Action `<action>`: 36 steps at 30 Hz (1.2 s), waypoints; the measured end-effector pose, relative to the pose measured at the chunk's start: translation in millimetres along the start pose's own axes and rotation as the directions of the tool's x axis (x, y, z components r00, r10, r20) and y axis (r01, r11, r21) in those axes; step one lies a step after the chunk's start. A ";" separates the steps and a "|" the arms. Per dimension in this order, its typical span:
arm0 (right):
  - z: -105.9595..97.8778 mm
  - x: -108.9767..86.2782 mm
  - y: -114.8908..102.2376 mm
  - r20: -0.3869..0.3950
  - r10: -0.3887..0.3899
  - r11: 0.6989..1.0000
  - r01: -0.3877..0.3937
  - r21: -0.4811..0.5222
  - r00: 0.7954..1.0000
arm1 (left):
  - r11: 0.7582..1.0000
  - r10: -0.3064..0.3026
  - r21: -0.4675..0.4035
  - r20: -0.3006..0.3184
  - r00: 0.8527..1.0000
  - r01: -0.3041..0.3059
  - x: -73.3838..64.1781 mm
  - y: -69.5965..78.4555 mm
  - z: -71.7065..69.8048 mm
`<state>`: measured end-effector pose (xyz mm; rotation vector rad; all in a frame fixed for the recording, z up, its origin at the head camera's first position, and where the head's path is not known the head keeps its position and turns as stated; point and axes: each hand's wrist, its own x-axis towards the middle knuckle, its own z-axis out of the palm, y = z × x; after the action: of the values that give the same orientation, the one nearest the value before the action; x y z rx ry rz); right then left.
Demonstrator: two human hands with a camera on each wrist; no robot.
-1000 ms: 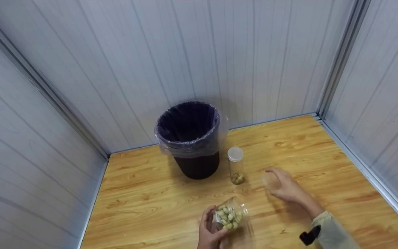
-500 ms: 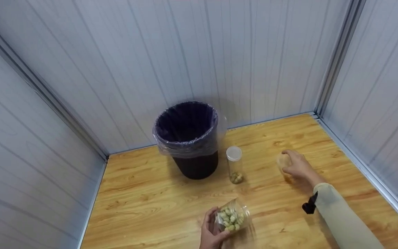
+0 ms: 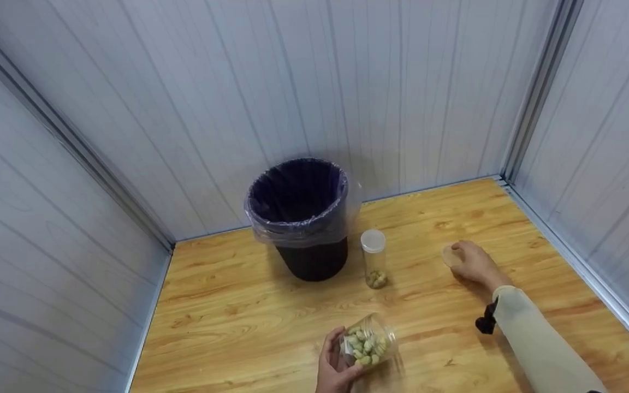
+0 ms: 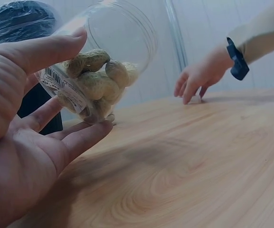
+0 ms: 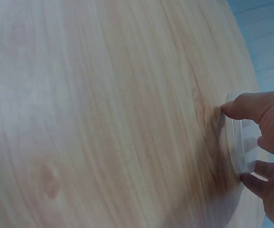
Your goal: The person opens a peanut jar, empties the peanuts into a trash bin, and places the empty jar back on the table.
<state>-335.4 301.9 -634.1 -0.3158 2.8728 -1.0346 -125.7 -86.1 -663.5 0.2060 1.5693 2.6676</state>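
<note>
In the head view my left hand [image 3: 335, 368] grips a clear plastic jar [image 3: 384, 333], tilted with its uncovered mouth toward the right. Unshelled peanuts [image 4: 96, 85] fill its lower part, and a barcode label [image 4: 63, 85] shows in the left wrist view. Far to the right, my right hand [image 3: 475, 265] pinches a round clear lid [image 5: 241, 142] by its rim, down at the tabletop. Between the bin and the right hand stands a taller clear jar [image 3: 373, 262], upright under a whitish lid [image 3: 373, 240], with a few peanuts at its bottom.
A black bin [image 3: 314, 261] lined with a purplish plastic bag [image 3: 298, 232] stands behind the jars, near the back wall [image 3: 303, 82]. The wood-grain table [image 3: 227, 322] is bounded by pale panel walls on the left, back and right.
My right hand has carried the lid away to the right and back, then down to the tabletop. The left hand and the peanut jar have barely moved.
</note>
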 end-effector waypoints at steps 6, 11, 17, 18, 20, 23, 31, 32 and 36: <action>-4.5 1.1 -1.8 0.041 0.037 0.999 -0.037 -0.005 0.998 | 0.999 0.015 -0.053 0.026 1.000 -0.014 0.0 0.0 -3.9; -23.6 11.1 -27.1 0.073 0.038 0.998 -0.033 -0.059 0.997 | 0.999 0.009 -0.045 0.017 1.000 -0.008 1.4 1.9 -4.8; -53.4 38.0 -100.6 0.028 -0.117 0.993 0.118 -0.030 0.993 | 0.999 0.012 -0.043 0.018 1.000 -0.011 0.1 -0.6 -7.0; -58.1 42.0 -115.2 0.012 -0.151 0.988 0.151 -0.020 0.988 | 0.999 0.015 -0.037 0.023 1.000 -0.014 -0.2 -1.4 -7.2; -64.8 49.0 -143.8 -0.031 -0.221 0.975 0.221 -0.002 0.975 | 0.999 0.018 -0.030 0.030 0.999 -0.017 -0.6 -3.0 -7.6; -68.0 57.9 -182.4 -0.117 -0.371 0.927 0.375 0.013 0.921 | 0.999 0.025 -0.038 0.039 0.999 -0.024 -1.2 -3.3 -8.5; -48.7 74.0 -243.1 -0.264 -0.658 0.736 0.677 -0.026 0.705 | 0.995 0.036 -0.091 0.027 0.999 -0.034 -0.9 0.9 -7.2; -46.0 74.6 -247.4 -0.263 -0.669 0.727 0.685 -0.041 0.695 | 0.995 0.036 -0.093 0.028 0.999 -0.033 -0.8 0.7 -6.8; -35.0 77.6 -259.0 -0.233 -0.704 0.703 0.704 -0.096 0.671 | 0.995 0.037 -0.090 0.024 0.999 -0.035 -1.0 -1.4 -6.1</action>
<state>-372.5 112.1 -441.9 -1.5066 3.0009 -1.2303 -125.6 -90.8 -667.7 0.2669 1.4490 2.7432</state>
